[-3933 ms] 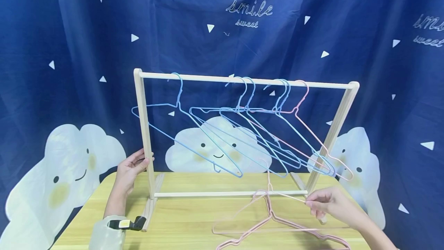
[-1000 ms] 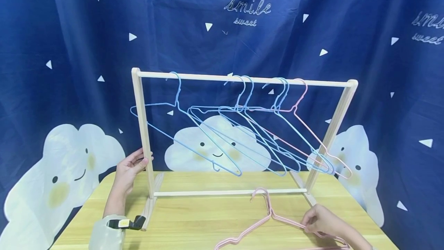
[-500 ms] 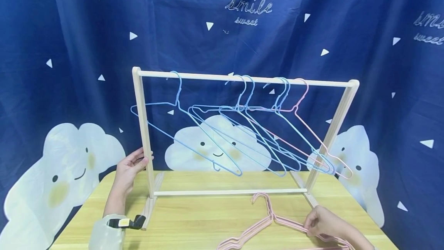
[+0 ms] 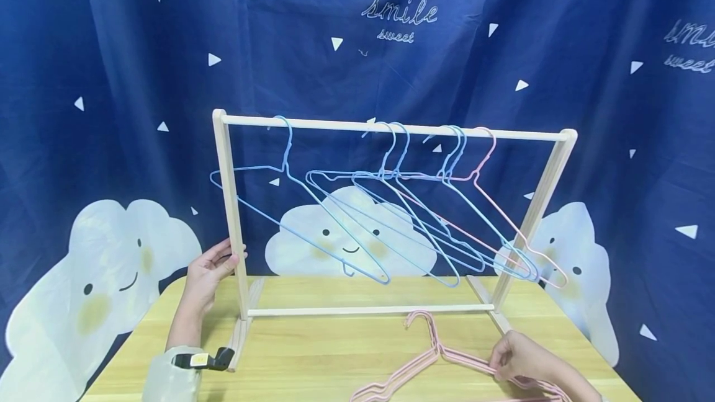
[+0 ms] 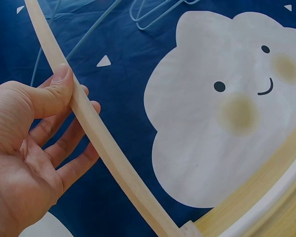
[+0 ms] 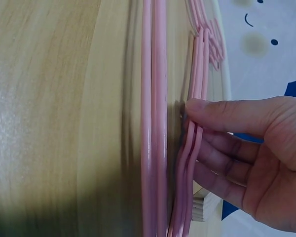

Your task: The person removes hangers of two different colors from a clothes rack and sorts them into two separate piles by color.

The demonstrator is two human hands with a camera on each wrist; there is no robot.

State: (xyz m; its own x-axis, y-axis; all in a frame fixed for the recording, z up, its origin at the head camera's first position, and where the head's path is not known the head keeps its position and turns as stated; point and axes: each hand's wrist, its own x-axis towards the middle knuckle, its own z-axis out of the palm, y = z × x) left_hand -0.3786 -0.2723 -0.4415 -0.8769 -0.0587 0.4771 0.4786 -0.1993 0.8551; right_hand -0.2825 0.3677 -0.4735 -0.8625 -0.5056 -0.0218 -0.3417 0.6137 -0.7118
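My left hand (image 4: 203, 278) holds the left post (image 4: 231, 203) of a pale wooden rack. In the left wrist view, the thumb lies on the near side of this post (image 5: 108, 143) and the fingers reach behind it. Several pink hangers (image 4: 437, 348) lie stacked on the table in front of the rack, hooks pointing away from me. My right hand (image 4: 523, 357) pinches the right shoulder of that stack. In the right wrist view, the thumb presses on the pink wires (image 6: 201, 74), with the fingers curled beneath; the straight lower bars (image 6: 154, 108) run alongside.
Several blue hangers (image 4: 287, 163) and one pink hanger (image 4: 476, 174) hang from the rack's top rail (image 4: 335, 123). A lower rail (image 4: 335, 311) joins the posts close over the wooden table (image 4: 313, 352). Behind stands a dark blue curtain (image 4: 313, 67) with white clouds.
Earlier my right hand held one pink hanger raised above the others; it has come down to the stack, which my hand now pinches and has shifted slightly. My left hand stays on the post.
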